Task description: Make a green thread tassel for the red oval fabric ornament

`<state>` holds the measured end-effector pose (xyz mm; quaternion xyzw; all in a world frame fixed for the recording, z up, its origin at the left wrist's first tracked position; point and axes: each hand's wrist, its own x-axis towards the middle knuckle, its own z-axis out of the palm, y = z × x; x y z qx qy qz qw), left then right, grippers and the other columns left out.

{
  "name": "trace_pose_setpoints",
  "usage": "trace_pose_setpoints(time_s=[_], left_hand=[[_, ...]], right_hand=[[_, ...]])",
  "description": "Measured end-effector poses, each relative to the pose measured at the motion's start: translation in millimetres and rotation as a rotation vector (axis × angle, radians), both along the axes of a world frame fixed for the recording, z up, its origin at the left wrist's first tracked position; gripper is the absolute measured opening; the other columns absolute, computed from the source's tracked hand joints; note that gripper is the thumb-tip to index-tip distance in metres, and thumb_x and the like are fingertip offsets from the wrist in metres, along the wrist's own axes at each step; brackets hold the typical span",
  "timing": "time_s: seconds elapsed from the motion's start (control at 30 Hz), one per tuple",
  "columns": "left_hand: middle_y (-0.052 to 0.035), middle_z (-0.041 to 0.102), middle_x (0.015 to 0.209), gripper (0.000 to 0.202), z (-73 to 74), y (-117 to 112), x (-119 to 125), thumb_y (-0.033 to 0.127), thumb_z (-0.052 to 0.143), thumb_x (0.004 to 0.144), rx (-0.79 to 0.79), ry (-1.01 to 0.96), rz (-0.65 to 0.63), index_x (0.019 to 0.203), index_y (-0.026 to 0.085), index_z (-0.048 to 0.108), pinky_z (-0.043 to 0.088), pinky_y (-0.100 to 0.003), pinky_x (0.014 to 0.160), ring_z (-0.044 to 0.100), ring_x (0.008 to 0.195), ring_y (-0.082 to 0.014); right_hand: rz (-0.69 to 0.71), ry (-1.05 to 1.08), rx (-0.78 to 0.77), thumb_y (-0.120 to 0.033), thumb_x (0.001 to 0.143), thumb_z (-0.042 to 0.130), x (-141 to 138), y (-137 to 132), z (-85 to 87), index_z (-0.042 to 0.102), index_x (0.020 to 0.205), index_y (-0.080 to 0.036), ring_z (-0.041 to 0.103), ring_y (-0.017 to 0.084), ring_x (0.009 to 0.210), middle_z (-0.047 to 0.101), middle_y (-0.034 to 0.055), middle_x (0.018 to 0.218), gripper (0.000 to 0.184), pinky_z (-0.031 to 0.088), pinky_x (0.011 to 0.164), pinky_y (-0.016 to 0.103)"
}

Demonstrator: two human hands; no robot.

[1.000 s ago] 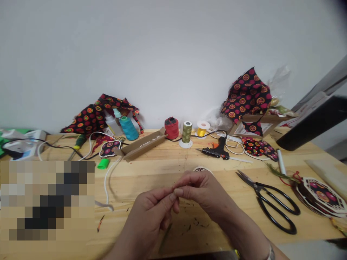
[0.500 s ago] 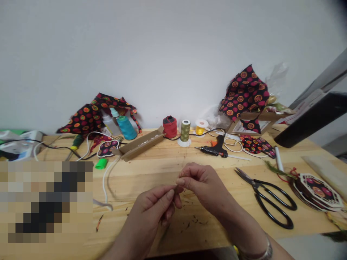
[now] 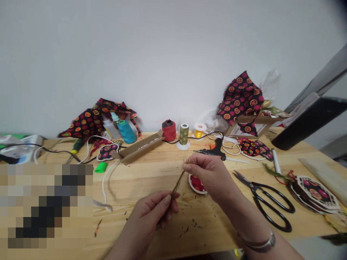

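Observation:
A thin bundle of olive-green thread [image 3: 178, 181] stretches between my two hands, rising from left to right. My left hand [image 3: 153, 213] pinches its lower part between thumb and fingers. At the upper end, the fingertips of my right hand [image 3: 208, 175] are closed on the strands, with a few loose tips sticking out above. Partly hidden behind my right hand lies a round ornament [image 3: 197, 185] with red patterned fabric and a pale rim. Black-handled scissors [image 3: 267, 198] rest on the table to the right, blades half apart.
Spools of olive [image 3: 184, 135], red [image 3: 169, 130], yellow [image 3: 200, 130] and teal thread [image 3: 127, 132] stand along the wall. A glue gun [image 3: 214, 148] and a long cardboard box [image 3: 141, 147] lie before them. Stacked octagonal ornaments [image 3: 316, 193] sit at right; dark scraps [image 3: 193, 224] litter the front.
My hands have drawn apart, the right one moving up and the left slightly down, so the thread between them shows. The round red ornament has come into view behind my right hand.

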<state>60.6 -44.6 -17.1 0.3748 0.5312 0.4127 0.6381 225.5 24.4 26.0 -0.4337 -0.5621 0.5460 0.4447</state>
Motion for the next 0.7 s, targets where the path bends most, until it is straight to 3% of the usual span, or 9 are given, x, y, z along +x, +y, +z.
trace_pose_setpoints(time_s=[0.07, 0.13, 0.23, 0.3, 0.4, 0.47, 0.53, 0.6, 0.7], left_hand=[[-0.0010, 0.069, 0.072, 0.021, -5.0, -0.9, -3.4, 0.037, 0.062, 0.080, 0.055, 0.094, -0.015, 0.092, 0.026, 0.075, 0.043, -0.021, 0.060, 0.056, 0.066, -0.0130], [-0.0041, 0.072, 0.091, 0.021, -10.1, -1.2, -7.1, 0.036, 0.061, 0.080, 0.133, 0.196, -0.040, 0.094, 0.029, 0.075, 0.045, -0.029, 0.081, 0.060, 0.090, -0.0202], [-0.0055, 0.057, 0.128, 0.023, -14.5, 0.2, -13.0, 0.033, 0.059, 0.079, 0.363, 0.416, -0.014, 0.097, 0.031, 0.073, 0.038, -0.042, 0.097, 0.048, 0.117, -0.0278], [-0.0058, 0.047, 0.136, 0.022, -13.0, 1.8, -16.8, 0.032, 0.058, 0.079, 0.478, 0.617, 0.074, 0.096, 0.031, 0.072, 0.035, -0.049, 0.098, 0.045, 0.117, -0.0301], [-0.0074, 0.046, 0.131, 0.016, -2.3, 3.8, -19.6, 0.030, 0.058, 0.080, 0.599, 0.787, 0.241, 0.088, 0.028, 0.071, 0.035, -0.052, 0.097, 0.047, 0.114, -0.0304], [-0.0064, 0.048, 0.129, 0.015, 9.0, 5.5, -17.7, 0.027, 0.059, 0.080, 0.691, 0.749, 0.320, 0.092, 0.028, 0.068, 0.035, -0.048, 0.100, 0.045, 0.119, -0.0289], [-0.0043, 0.053, 0.129, 0.022, 21.0, 8.9, -12.4, 0.025, 0.058, 0.083, 0.766, 0.587, 0.335, 0.104, 0.030, 0.064, 0.032, -0.042, 0.103, 0.042, 0.125, -0.0258], [-0.0043, 0.060, 0.124, 0.029, 30.9, 14.5, -4.7, 0.026, 0.052, 0.087, 0.694, 0.343, 0.268, 0.115, 0.030, 0.060, 0.035, -0.039, 0.102, 0.047, 0.121, -0.0237], [-0.0077, 0.067, 0.113, 0.028, 37.9, 24.4, 7.3, 0.029, 0.050, 0.089, 0.594, 0.059, 0.189, 0.114, 0.025, 0.063, 0.038, -0.040, 0.098, 0.056, 0.110, -0.0250]], right_hand=[[0.004, -0.018, 0.027, -0.026, 0.070, 0.063, 1.8, 2.3, 4.1, 0.054, 0.057, -0.016, 0.032, 0.007, 0.049, 0.045, -0.0054, 0.054, 0.019, 0.026, 0.048, 0.023], [0.007, -0.022, 0.055, -0.025, 0.070, 0.063, 2.9, 4.2, 9.3, 0.052, 0.056, -0.017, 0.031, 0.007, 0.050, 0.042, -0.0060, 0.053, 0.020, 0.026, 0.049, 0.023], [0.014, -0.016, 0.090, -0.023, 0.069, 0.062, 2.6, 5.8, 18.2, 0.047, 0.052, -0.017, 0.032, 0.007, 0.051, 0.040, -0.0064, 0.052, 0.024, 0.028, 0.051, 0.023], [0.032, -0.020, 0.106, -0.022, 0.069, 0.062, 1.3, 6.3, 23.8, 0.046, 0.050, -0.017, 0.033, 0.008, 0.052, 0.040, -0.0062, 0.052, 0.025, 0.029, 0.052, 0.023], [0.064, -0.020, 0.130, -0.020, 0.069, 0.061, -1.3, 6.9, 30.6, 0.045, 0.049, -0.018, 0.033, 0.008, 0.051, 0.040, -0.0063, 0.052, 0.025, 0.030, 0.052, 0.023], [0.083, -0.030, 0.142, -0.020, 0.069, 0.060, -3.1, 7.2, 33.8, 0.046, 0.050, -0.017, 0.036, 0.008, 0.053, 0.042, -0.0057, 0.053, 0.025, 0.032, 0.053, 0.023], [0.102, -0.055, 0.156, -0.020, 0.071, 0.060, -4.7, 7.4, 35.8, 0.048, 0.051, -0.017, 0.039, 0.009, 0.056, 0.045, -0.0046, 0.055, 0.023, 0.033, 0.055, 0.023], [0.116, -0.083, 0.179, -0.021, 0.072, 0.060, -6.3, 7.5, 36.9, 0.049, 0.052, -0.017, 0.040, 0.009, 0.056, 0.045, -0.0046, 0.055, 0.024, 0.034, 0.055, 0.023], [0.123, -0.081, 0.195, -0.021, 0.073, 0.060, -8.8, 7.5, 37.3, 0.051, 0.053, -0.017, 0.040, 0.008, 0.055, 0.045, -0.0050, 0.054, 0.022, 0.034, 0.054, 0.023]])
